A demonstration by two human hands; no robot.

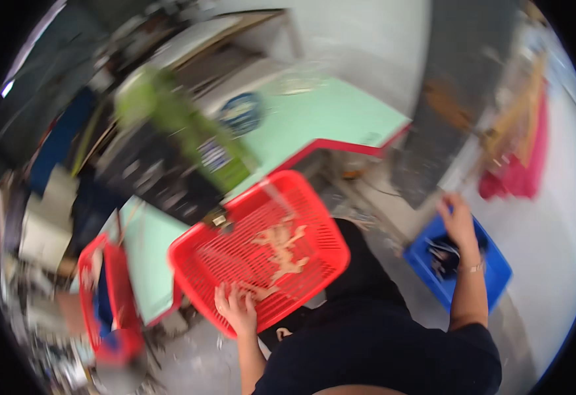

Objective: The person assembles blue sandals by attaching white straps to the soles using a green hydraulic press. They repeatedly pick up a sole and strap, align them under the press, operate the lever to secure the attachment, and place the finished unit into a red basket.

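Observation:
A red slotted plastic basket [309, 243] rests tilted by my lap, against the edge of the pale green table. Thin, beige, irregular pieces [281, 249] lie scattered on its floor; their kind is not clear. My left hand [236, 308] lies at the basket's near left corner, fingers spread over the inside, next to some of the pieces. Off to the right, my right hand [456, 222] hangs over the far side of a blue plastic bin [495, 266], fingers loosely bent and apart, with nothing visible in them. Dark items [443, 257] in the bin are blurred.
A green and black machine [189, 141] stands on the pale green table [330, 115], just beyond the basket. On the tabletop sits a blue round object [240, 112]. Another red basket [118, 289] with dark blue contents is at the left. Pink cloth [525, 168] hangs at the right.

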